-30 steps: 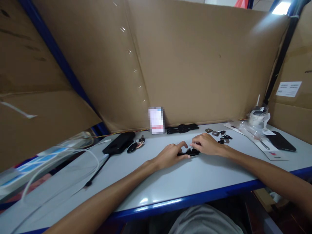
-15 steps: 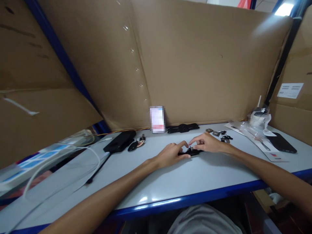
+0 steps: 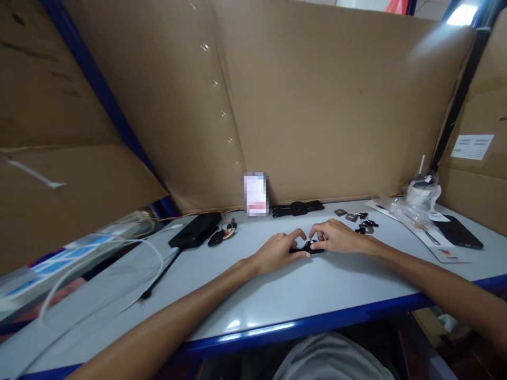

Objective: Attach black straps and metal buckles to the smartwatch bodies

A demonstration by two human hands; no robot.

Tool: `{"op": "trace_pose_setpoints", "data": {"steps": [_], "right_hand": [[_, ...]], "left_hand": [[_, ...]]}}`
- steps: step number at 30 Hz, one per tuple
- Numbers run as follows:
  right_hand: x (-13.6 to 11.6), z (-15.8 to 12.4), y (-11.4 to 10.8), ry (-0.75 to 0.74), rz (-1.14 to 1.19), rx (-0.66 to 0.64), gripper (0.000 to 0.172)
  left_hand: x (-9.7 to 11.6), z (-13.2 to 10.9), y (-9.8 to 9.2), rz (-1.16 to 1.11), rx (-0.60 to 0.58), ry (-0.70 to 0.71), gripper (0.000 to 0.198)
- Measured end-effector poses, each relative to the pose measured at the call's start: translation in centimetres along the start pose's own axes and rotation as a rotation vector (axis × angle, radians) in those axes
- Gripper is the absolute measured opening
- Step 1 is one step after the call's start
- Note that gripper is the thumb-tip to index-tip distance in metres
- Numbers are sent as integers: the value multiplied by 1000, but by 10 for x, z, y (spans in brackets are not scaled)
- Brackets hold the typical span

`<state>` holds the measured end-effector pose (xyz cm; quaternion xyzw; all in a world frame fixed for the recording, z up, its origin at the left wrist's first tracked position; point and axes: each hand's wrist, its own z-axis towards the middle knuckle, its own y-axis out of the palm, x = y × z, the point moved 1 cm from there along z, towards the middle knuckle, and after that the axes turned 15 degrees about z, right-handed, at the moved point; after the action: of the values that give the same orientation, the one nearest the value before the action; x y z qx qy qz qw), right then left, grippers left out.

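My left hand (image 3: pixel 277 252) grips a slim black piece (image 3: pixel 316 250) low on the white tabletop, thumb along its near side and index finger arched above. At the top of this piece is a small shiny metal part (image 3: pixel 311 241). My right hand (image 3: pixel 337 236) is bent over the same spot, its thumb and index finger closed around the small metal part. The fingers hide much of the black piece, so its exact kind does not show. Just behind my right hand lie small brownish square plates (image 3: pixel 350 217) and several little black pieces (image 3: pixel 361 216).
A black folded strap-like item (image 3: pixel 298 208) and an upright blurred screen (image 3: pixel 256 194) stand by the cardboard wall (image 3: pixel 317 105). Leftward are a black power bank-like box (image 3: pixel 196 230), keys (image 3: pixel 222 236) and white cables (image 3: pixel 158 253). Rightward lie a dark phone (image 3: pixel 459 232) and clear packaging (image 3: pixel 404 208).
My right hand has shifted slightly, its fingers now lower and steeper over the metal part. The left hand stays nearly in place on the black piece.
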<state>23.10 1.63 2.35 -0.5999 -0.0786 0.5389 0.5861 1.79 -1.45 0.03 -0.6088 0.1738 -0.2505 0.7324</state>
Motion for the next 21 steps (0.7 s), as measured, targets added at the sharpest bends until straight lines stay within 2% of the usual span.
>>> {"op": "trace_pose_setpoints", "data": {"steps": [3, 6, 8, 10, 11, 14, 17, 21], "right_hand": [[4, 0, 5, -78, -12, 37, 13], [5, 1, 7, -160, 6, 34, 24], [3, 1, 6, -109, 2, 93, 24], [-2, 1, 6, 2, -35, 175, 16], [-5, 0, 6, 54, -62, 200, 17], [-12, -2, 8, 134, -121, 192, 27], [-13, -3, 9, 69, -99, 137, 11], [-10, -4, 8, -62, -45, 56, 37]], "left_hand": [[2, 0, -1, -4, 6, 3, 43], [4, -1, -3, -1, 10, 4, 41], [4, -2, -3, 1, 7, 2, 41], [4, -2, -4, -1, 5, -5, 42], [4, -2, -4, -1, 4, -7, 42], [4, -2, -3, 3, 0, -8, 43], [4, -1, -3, 11, 1, -2, 42], [5, -1, -3, 10, -1, -13, 42]]}}
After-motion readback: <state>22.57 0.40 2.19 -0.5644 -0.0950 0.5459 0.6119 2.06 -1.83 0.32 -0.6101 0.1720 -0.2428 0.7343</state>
